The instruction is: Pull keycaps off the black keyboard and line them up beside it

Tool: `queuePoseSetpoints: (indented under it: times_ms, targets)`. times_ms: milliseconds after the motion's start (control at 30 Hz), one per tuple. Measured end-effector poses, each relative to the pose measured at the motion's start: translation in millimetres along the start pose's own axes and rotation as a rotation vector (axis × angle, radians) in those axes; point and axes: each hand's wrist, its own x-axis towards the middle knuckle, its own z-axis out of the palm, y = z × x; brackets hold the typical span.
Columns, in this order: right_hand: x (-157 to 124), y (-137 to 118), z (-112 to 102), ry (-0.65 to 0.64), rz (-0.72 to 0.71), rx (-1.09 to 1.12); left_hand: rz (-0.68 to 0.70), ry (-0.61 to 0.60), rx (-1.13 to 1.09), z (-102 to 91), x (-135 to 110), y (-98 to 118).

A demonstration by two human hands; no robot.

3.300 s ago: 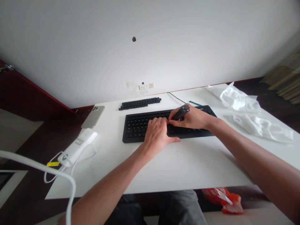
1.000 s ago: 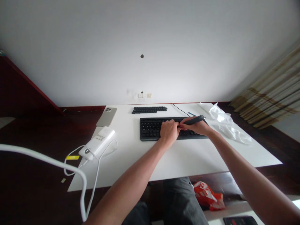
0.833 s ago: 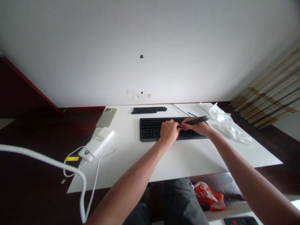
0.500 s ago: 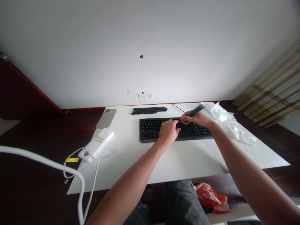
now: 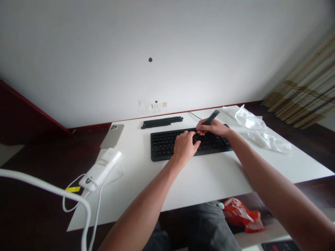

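Note:
A black keyboard point(image 5: 162, 155) lies on the white table, its middle partly hidden under my hands. My left hand point(image 5: 184, 144) rests on the keys with its thumb apart from the fingers and nothing visible in its grasp. Close beside it, my right hand point(image 5: 206, 128) is closed around a dark brush point(image 5: 212, 116). The brush slants, its bristle-like end pointing up and away, while the lower end is hidden by my fingers near the keys. Behind the keyboard, several black keycaps point(image 5: 162, 122) lie lined up in rows.
On the left sit a phone point(image 5: 112, 136) and a white power bank point(image 5: 101, 169) with a white cable point(image 5: 78, 198). Clear plastic wrapping point(image 5: 251, 120) covers part of the table's right side. Below the front edge is a red bag point(image 5: 243, 214).
The view has shifted and tilted slightly. My right hand has turned the brush a little more upright. My left hand stays on the keyboard.

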Motion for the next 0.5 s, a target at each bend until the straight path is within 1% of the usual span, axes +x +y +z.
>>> queuePoseSetpoints:
  times_ms: [133, 267, 333, 400, 500]
  targets:
    - [2, 2, 3, 0.053, -0.022, 0.027, -0.015, 0.014, -0.053, -0.2, 0, 1]
    - [3, 1, 9, 0.107, -0.040, 0.144, -0.057, 0.110, -0.194, -0.2, 3, -3]
    - [2, 0, 13, 0.094, -0.050, 0.223, -0.083, 0.154, -0.279, -2.2, 5, -7]
    - [2, -1, 17, 0.055, -0.074, 0.276, -0.091, 0.166, -0.348, -5.5, 7, -10]
    - [2, -2, 20, 0.006, -0.101, 0.285, -0.092, 0.172, -0.422, -10.0, 10, -14]
